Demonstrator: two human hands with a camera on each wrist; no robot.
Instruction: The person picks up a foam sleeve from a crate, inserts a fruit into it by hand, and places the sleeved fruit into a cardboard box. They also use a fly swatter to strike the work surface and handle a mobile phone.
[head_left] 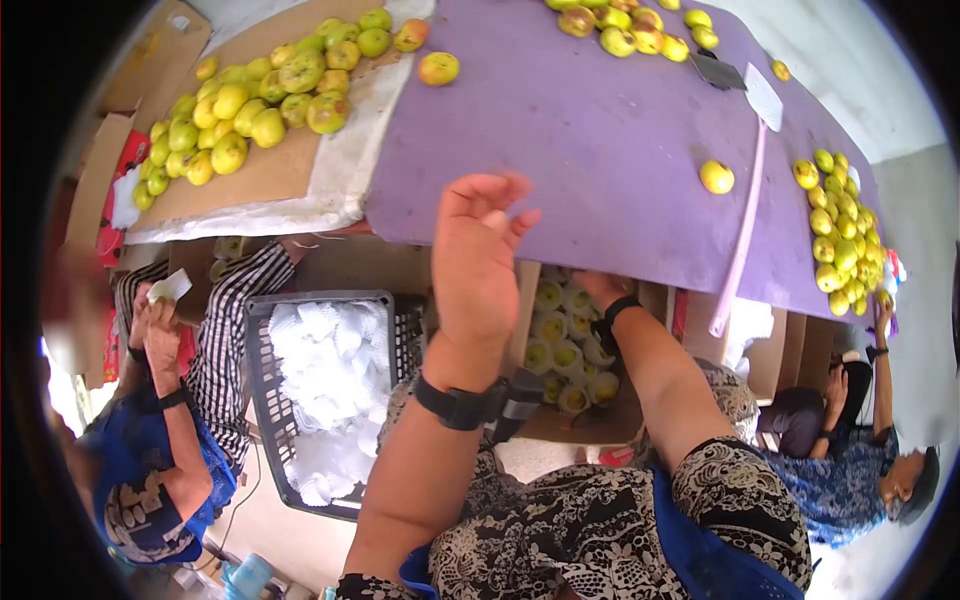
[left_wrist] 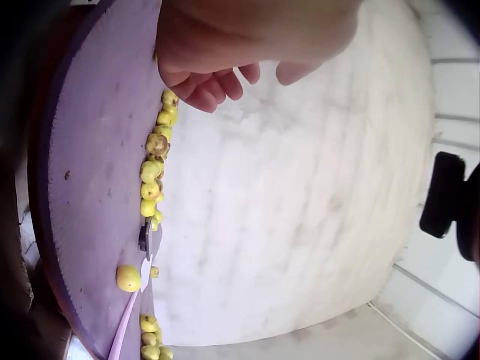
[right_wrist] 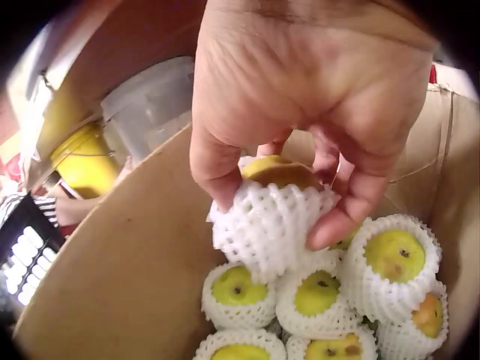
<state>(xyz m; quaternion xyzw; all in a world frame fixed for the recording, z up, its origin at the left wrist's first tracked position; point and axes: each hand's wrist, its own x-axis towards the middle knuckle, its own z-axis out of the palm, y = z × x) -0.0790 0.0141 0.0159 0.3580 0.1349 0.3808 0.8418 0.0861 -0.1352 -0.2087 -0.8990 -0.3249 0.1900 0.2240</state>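
My right hand (right_wrist: 307, 94) grips a yellow-green apple in a white foam net (right_wrist: 271, 225), thumb and fingers spread around its top. Below it, several apples in foam nets (right_wrist: 394, 259) fill the cardboard box (right_wrist: 112, 247). In the head view the same hand (head_left: 602, 288) reaches into that box under the table edge, its fingers partly hidden. My left hand (head_left: 478, 265) is raised in front of the purple table (head_left: 560, 150), fingers loosely bent with nothing in them. The left wrist view shows this hand (left_wrist: 255, 34) beside a row of bare apples (left_wrist: 150, 172).
A black crate (head_left: 262, 420) of white foam nets (head_left: 335, 370) stands left of the box. Bare apples (head_left: 230, 100) lie piled on cardboard at the table's left. A pink-handled tool (head_left: 742, 230) lies across the right side. One person (head_left: 165, 450) sits at each side.
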